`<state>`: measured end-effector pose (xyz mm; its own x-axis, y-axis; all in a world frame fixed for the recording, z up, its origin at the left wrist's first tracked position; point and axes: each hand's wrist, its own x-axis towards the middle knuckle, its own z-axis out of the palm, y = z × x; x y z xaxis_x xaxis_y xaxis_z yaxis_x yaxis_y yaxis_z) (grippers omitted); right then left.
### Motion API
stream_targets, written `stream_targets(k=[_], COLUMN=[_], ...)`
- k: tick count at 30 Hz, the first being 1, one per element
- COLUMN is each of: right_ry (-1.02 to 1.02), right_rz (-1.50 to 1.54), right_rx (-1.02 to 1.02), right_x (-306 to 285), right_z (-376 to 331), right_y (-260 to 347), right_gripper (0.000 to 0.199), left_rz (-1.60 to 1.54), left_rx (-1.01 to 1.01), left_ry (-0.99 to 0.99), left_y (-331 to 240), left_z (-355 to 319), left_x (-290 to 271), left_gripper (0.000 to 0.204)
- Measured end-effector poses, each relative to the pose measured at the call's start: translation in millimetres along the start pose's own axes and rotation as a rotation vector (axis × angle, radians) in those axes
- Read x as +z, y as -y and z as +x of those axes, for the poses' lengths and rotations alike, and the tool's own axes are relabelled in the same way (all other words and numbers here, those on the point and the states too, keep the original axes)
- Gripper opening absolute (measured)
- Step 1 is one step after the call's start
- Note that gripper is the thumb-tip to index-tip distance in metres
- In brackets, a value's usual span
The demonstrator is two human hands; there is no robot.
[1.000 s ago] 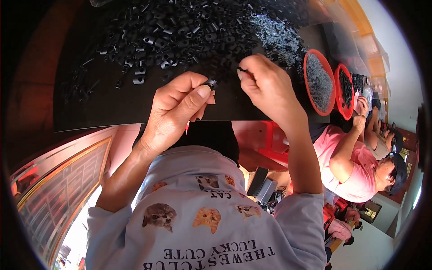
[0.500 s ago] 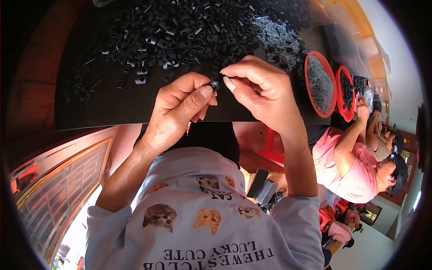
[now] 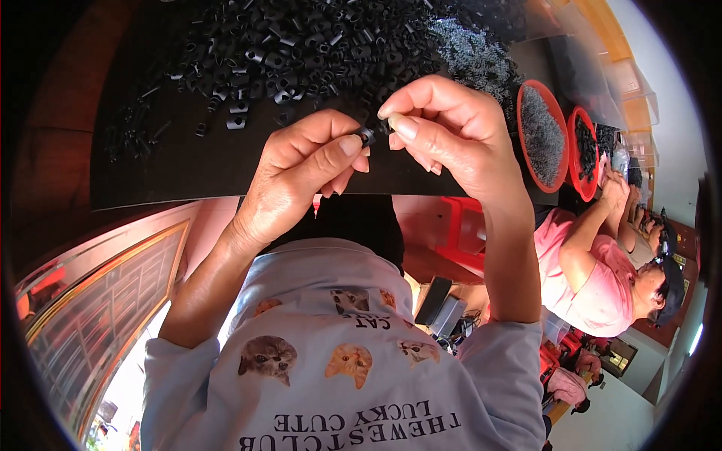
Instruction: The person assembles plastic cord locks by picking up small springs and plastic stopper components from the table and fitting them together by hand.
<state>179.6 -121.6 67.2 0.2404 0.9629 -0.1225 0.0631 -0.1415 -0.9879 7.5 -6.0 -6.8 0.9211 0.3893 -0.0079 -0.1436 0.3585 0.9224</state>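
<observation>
Between thumb and fingers, my left hand (image 3: 312, 154) pinches a small black tubular part (image 3: 366, 136) with a hole in its side. Just to its right, my right hand (image 3: 451, 131) has thumb and forefinger closed on a tiny dark piece (image 3: 386, 125), mostly covered by the fingertips; its kind I cannot make out. The two sets of fingertips are close together, a small gap apart, above the near part of the black table (image 3: 180, 169). Beyond them lies a wide heap of similar black parts (image 3: 293, 56).
A pile of small silvery metal pieces (image 3: 474, 52) lies right of the heap. Two red bowls stand at the right: one with silvery pieces (image 3: 543, 139), one with black parts (image 3: 584, 150). Further right a person in a pink shirt (image 3: 587, 278) works at the table.
My right hand has shifted slightly up and right, and its lower fingers are spread a little more. The left hand keeps its pinch on the black tubular part.
</observation>
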Motion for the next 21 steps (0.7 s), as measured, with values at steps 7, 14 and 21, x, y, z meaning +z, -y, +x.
stream_targets(k=[7,14,21], right_ry=[0.001,0.047,0.035], right_rz=[-0.014,0.011,-0.054], right_rx=[-0.012,0.054,0.077], right_x=[1.9,-1.1,1.3], right_z=[-0.4,-0.9,-2.8], right_y=[0.4,1.0,3.2], right_gripper=[0.007,0.005,0.003], left_rz=[0.015,0.062,0.02], left_rx=[0.003,-0.044,-0.067], left_ry=[0.014,0.065,0.065], left_y=[-1.1,-4.5,-4.9], left_z=[0.0,1.9,3.4], left_x=[0.7,-0.9,1.9], left_gripper=[0.022,0.023,0.023])
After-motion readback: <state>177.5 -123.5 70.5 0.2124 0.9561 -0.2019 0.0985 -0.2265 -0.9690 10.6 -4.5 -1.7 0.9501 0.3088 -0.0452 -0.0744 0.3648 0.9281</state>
